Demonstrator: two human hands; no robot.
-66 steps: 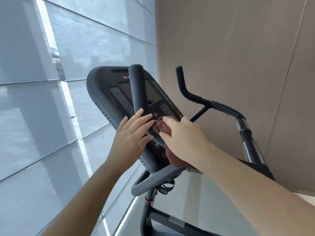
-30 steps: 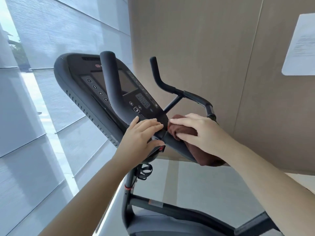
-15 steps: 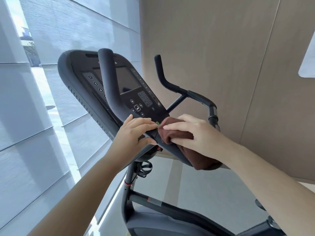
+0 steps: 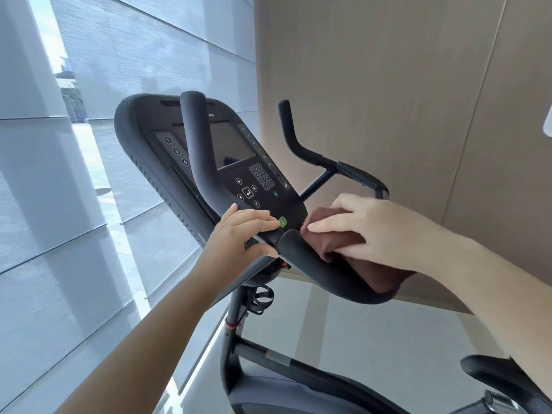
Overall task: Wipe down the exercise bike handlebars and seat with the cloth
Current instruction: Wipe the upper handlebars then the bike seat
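A black exercise bike fills the middle of the view, its console (image 4: 239, 156) tilted toward me. The near handlebar (image 4: 322, 264) curves across below the console; the left upright grip (image 4: 198, 144) and the far right grip (image 4: 294, 138) rise behind. My right hand (image 4: 376, 228) lies with fingers stretched over a brown cloth (image 4: 337, 243), pressing it onto the near handlebar. My left hand (image 4: 242, 237) grips the bar junction under the console, thumb below, fingers on top. The seat's front edge (image 4: 501, 377) shows at the lower right.
Frosted window panels (image 4: 89, 204) close off the left. A beige wall (image 4: 388, 85) stands right behind the bike, with a paper sheet (image 4: 548, 124) at the right edge. The bike frame (image 4: 268, 360) and a bottle holder (image 4: 263, 297) sit below over pale floor.
My right hand has slid the cloth a little to the right along the near handlebar. The view has dropped slightly, bringing the seat's edge in. My left hand keeps its hold.
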